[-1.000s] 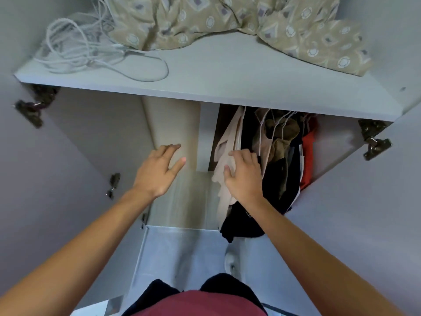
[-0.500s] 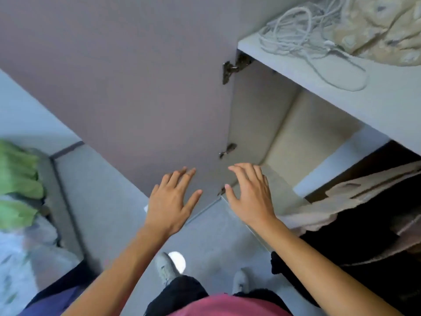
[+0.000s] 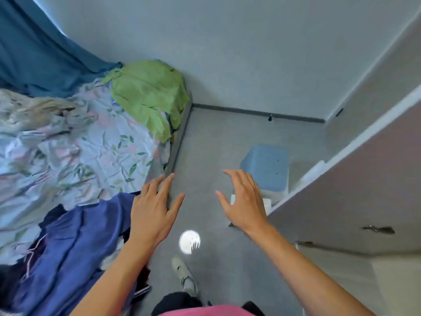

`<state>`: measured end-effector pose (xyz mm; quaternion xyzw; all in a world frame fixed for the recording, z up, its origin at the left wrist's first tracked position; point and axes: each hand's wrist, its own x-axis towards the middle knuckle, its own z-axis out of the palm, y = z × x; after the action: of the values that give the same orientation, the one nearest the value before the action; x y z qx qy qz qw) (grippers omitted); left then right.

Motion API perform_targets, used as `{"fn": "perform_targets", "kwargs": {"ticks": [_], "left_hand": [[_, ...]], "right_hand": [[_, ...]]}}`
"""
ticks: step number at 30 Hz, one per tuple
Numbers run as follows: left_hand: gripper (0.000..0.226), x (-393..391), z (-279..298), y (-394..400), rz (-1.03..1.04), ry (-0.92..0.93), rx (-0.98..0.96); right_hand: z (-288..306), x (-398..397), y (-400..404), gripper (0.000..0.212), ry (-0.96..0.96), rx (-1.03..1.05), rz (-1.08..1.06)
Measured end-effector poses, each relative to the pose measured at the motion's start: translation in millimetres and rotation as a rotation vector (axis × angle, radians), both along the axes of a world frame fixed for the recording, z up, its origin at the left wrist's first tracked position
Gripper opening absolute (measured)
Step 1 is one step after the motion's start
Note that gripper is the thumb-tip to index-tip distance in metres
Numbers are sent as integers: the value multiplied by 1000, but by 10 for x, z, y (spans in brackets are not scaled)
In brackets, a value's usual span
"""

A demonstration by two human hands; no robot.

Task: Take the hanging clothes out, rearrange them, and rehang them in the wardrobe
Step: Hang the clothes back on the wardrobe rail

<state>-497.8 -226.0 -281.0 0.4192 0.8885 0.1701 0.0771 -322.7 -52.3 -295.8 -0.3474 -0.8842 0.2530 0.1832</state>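
Reaching out at lower centre of frame: left hand (image 3: 153, 215) and right hand (image 3: 245, 201), both spread wide and holding nothing, over the grey floor (image 3: 205, 144). Task garments: blue clothes (image 3: 68, 247) heaped on the bed (image 3: 79, 156) at lower left, probably laid there for sorting; green cloth (image 3: 148, 92) at the bed's upper corner. Wardrobe door (image 3: 353, 190) stands open at right; interior not shown.

The blue garment (image 3: 68, 252) on the bed is cut by the bottom edge, and the left hand (image 3: 151, 215) hides part of it. The right hand (image 3: 245, 201) covers a small white object, unidentifiable. The wardrobe door (image 3: 355, 201) runs out at the right edge; its inside is not visible.
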Motion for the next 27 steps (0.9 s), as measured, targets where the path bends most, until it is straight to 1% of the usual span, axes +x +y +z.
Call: {"fn": "perform_targets", "kwargs": {"ticks": [2, 5, 8, 11, 15, 20, 24, 27], "left_hand": [[75, -495, -6, -240, 84, -3, -5], [77, -1082, -1, -556, 137, -3, -39], [76, -1497, 24, -715, 187, -2, -27], [75, -1801, 36, -679, 226, -27, 7], [70, -2101, -5, -492, 252, -63, 61], [70, -2466, -83, -123, 286, -94, 65], [68, -2889, -161, 334, 302, -99, 44], [70, -3325, -191, 817, 316, -89, 29]], "right_hand": [[-21, -633, -58, 57, 7, 16, 83], [14, -1387, -154, 61, 13, 26, 152], [74, -1846, -214, 63, 20, 27, 184], [90, -2133, -152, 69, -9, 23, 209], [103, -2447, 72, 70, -49, 23, 242], [62, -2941, 523, 65, -45, 23, 250], [-41, -3480, 1015, 64, -22, 6, 250], [-102, -3964, 1537, 66, 0, 4, 272]]}}
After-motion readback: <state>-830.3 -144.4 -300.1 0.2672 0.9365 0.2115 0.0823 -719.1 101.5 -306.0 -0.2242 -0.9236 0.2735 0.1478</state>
